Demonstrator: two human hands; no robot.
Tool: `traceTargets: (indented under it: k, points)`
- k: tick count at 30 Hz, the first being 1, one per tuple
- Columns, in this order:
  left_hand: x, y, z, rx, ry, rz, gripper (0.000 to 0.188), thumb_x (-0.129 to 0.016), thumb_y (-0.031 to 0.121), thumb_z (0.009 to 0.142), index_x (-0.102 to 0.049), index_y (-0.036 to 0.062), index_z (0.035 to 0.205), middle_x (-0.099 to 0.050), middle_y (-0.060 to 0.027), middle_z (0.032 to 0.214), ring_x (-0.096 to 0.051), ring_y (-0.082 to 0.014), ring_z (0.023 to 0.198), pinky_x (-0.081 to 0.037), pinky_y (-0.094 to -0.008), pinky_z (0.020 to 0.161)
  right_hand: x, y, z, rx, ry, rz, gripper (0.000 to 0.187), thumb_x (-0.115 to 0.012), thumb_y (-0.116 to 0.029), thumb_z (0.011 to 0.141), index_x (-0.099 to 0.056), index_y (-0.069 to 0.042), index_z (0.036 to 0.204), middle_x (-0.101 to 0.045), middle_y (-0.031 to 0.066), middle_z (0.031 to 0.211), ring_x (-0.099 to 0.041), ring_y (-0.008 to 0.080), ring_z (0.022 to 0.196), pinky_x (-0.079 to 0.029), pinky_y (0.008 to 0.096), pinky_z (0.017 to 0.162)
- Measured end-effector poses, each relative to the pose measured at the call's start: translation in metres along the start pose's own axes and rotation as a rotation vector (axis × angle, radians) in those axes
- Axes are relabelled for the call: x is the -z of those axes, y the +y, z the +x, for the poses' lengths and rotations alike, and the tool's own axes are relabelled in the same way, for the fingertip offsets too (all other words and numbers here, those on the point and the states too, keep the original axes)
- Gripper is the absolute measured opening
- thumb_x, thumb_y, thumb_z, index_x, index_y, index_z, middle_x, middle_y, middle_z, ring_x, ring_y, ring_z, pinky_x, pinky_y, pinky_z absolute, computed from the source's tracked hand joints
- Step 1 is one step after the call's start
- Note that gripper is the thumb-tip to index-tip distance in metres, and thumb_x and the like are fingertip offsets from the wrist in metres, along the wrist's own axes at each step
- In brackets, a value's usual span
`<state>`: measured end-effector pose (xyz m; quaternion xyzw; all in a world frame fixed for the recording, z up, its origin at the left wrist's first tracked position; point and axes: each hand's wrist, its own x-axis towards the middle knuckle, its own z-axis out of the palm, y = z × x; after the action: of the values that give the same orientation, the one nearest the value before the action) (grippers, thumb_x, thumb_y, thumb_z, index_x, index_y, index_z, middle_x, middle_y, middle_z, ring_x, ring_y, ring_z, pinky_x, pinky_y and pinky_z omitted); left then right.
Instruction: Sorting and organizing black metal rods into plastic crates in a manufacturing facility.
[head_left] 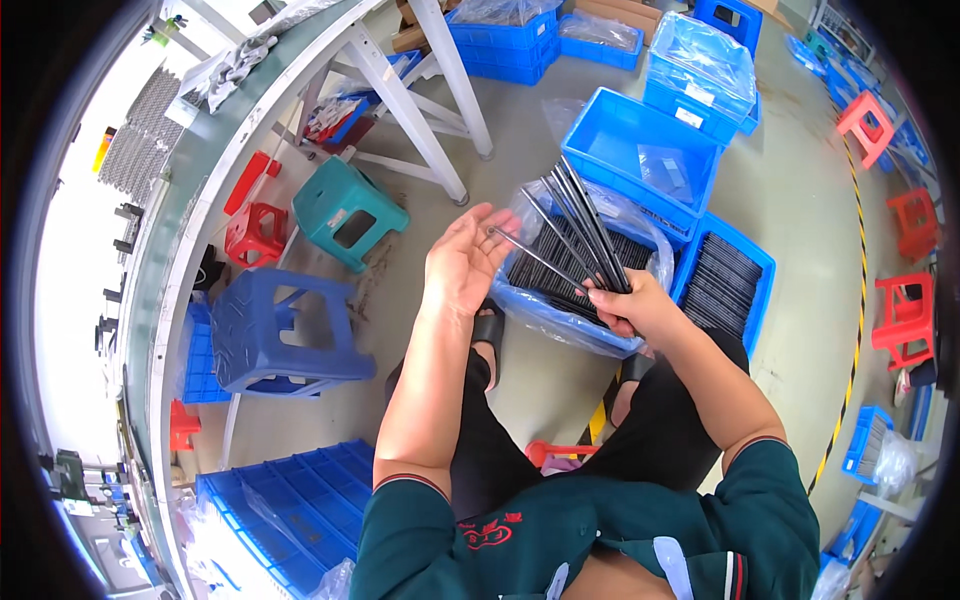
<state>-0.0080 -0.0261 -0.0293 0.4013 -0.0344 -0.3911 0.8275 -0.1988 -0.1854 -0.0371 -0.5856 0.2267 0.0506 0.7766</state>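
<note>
My right hand (642, 306) is closed round the lower ends of several thin black rods (590, 228), which fan out up and to the left. One rod leans away from the bunch, its tip at the fingers of my left hand (466, 256). That hand is palm up with its fingers apart; whether they touch the tip is hard to tell. Below the bunch, between my feet, stands a blue bin lined with clear plastic film (575, 333), filled with more black rods (540, 262). A second blue bin (764, 285) of dark rods sits to its right.
Beyond is a blue bin (610, 115) with a plastic bag inside, near stacked bins (700, 75). At left stand a blue stool (270, 335), a green stool (345, 200) and a long workbench (225, 150). A blue crate (300, 505) lies lower left; red stools (905, 320) stand right.
</note>
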Motion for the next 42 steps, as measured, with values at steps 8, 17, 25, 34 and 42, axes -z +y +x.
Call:
traceTargets:
  k: [8,17,25,34,42]
  points:
    - [-0.006,-0.008,-0.001,-0.120,-0.005,0.050,0.030,-0.039,0.007,0.095,-0.039,-0.0078,0.121,-0.055,-0.0238,0.110,-0.058,-0.0330,0.100,-0.048,-0.0396,0.088,-0.002,0.002,0.002,-0.015,0.002,0.008,0.021,-0.065,-0.021,0.083,-0.058,-0.005,0.094,-0.050,-0.0003,0.059,-0.042,0.0047,0.043,-0.029,0.0202,0.038]
    - [-0.014,-0.029,0.000,-0.494,0.126,0.552,0.026,-0.045,0.003,0.093,-0.051,-0.0075,0.116,-0.062,-0.0155,0.101,-0.062,-0.0217,0.094,-0.050,-0.0310,0.082,-0.009,-0.004,-0.005,-0.041,-0.012,0.096,0.022,-0.063,-0.016,0.084,-0.056,-0.002,0.099,-0.046,0.0008,0.058,-0.038,0.0055,0.043,-0.028,0.0208,0.039]
    - [-0.019,-0.031,0.003,-0.752,0.116,0.780,0.025,-0.046,0.005,0.093,-0.051,-0.0057,0.115,-0.062,-0.0145,0.100,-0.062,-0.0232,0.094,-0.049,-0.0334,0.084,-0.009,-0.005,-0.008,-0.113,-0.108,0.353,0.023,-0.066,-0.016,0.082,-0.055,-0.004,0.098,-0.047,0.0017,0.060,-0.038,0.0064,0.043,-0.026,0.0221,0.038]
    - [-0.015,0.003,0.001,-0.138,-0.131,-0.012,0.026,-0.048,0.007,0.091,-0.050,-0.0062,0.113,-0.060,-0.0185,0.103,-0.059,-0.0293,0.099,-0.049,-0.0386,0.087,-0.004,-0.003,-0.005,-0.014,-0.101,0.271,0.024,-0.066,-0.015,0.081,-0.055,-0.002,0.098,-0.047,0.0017,0.059,-0.038,0.0064,0.044,-0.026,0.0219,0.038]
    - [0.005,0.024,-0.004,0.269,-0.316,-0.059,0.019,-0.058,0.015,0.086,-0.055,-0.0010,0.096,-0.042,0.0005,0.060,-0.035,-0.0085,0.052,-0.032,-0.0223,0.045,0.004,-0.013,-0.008,0.013,-0.040,0.072,0.023,-0.066,-0.013,0.080,-0.057,-0.002,0.098,-0.048,0.0003,0.060,-0.039,0.0039,0.046,-0.026,0.0187,0.040]
